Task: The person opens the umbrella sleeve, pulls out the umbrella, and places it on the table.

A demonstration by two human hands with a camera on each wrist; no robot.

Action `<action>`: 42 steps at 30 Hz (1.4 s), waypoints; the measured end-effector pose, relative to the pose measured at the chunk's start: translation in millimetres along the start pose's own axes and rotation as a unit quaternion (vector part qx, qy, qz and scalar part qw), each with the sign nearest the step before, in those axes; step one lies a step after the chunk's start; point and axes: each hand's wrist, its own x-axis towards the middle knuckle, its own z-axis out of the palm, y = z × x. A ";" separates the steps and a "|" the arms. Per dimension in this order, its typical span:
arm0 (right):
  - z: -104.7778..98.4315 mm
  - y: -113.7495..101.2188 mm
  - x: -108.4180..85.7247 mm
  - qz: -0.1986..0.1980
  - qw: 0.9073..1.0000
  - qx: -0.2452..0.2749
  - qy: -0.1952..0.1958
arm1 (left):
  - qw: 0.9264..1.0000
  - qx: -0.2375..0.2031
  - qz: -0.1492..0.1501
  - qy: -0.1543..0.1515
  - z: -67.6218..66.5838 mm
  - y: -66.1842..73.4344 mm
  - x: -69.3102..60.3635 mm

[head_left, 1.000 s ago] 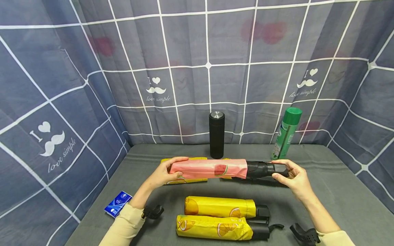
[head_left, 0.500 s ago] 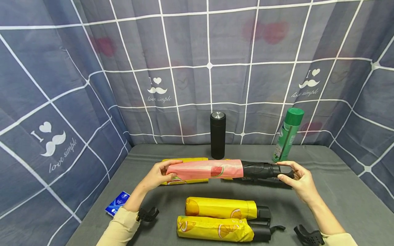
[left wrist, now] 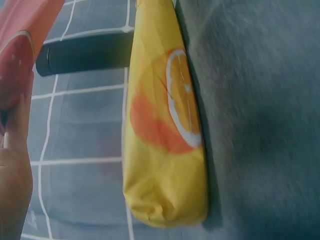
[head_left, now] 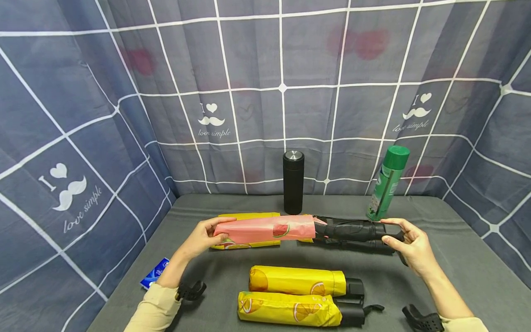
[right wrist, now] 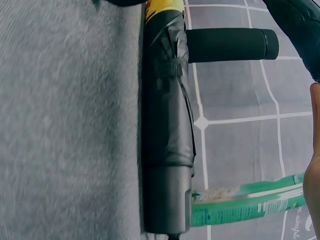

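A folded black umbrella (head_left: 352, 229) is held level above the table, its left part inside a pink watermelon-print sleeve (head_left: 257, 231). My left hand (head_left: 198, 240) pinches the sleeve's closed left end, thumb in front. My right hand (head_left: 415, 249) grips the umbrella's handle at the right. Behind and below lies a yellow orange-print sleeve (left wrist: 162, 110), partly hidden in the head view. To its right lies another black umbrella (right wrist: 167, 125) with a bit of yellow at its left end.
Two umbrellas in yellow sleeves, a farther one (head_left: 298, 280) and a nearer one (head_left: 290, 310), lie in front. A black flask (head_left: 293, 184) and a green spray can (head_left: 387, 184) stand at the back. A blue tissue pack (head_left: 153, 273) lies at the left.
My left hand has moved left with the pink sleeve, and my right hand has moved right with the handle. More of the black umbrella shows outside the sleeve.
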 end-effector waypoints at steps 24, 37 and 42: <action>-29.1 9.8 -21.1 0.089 0.989 -0.120 0.017 | 0.996 0.021 -0.072 0.043 -15.5 -14.0 -23.5; -38.0 14.2 -29.8 0.131 0.973 -0.191 0.002 | 0.993 0.016 -0.101 0.061 -20.5 -23.9 -40.4; -38.6 15.6 -32.3 0.136 0.970 -0.201 -0.012 | 0.993 0.028 -0.098 0.061 -22.6 -29.0 -48.8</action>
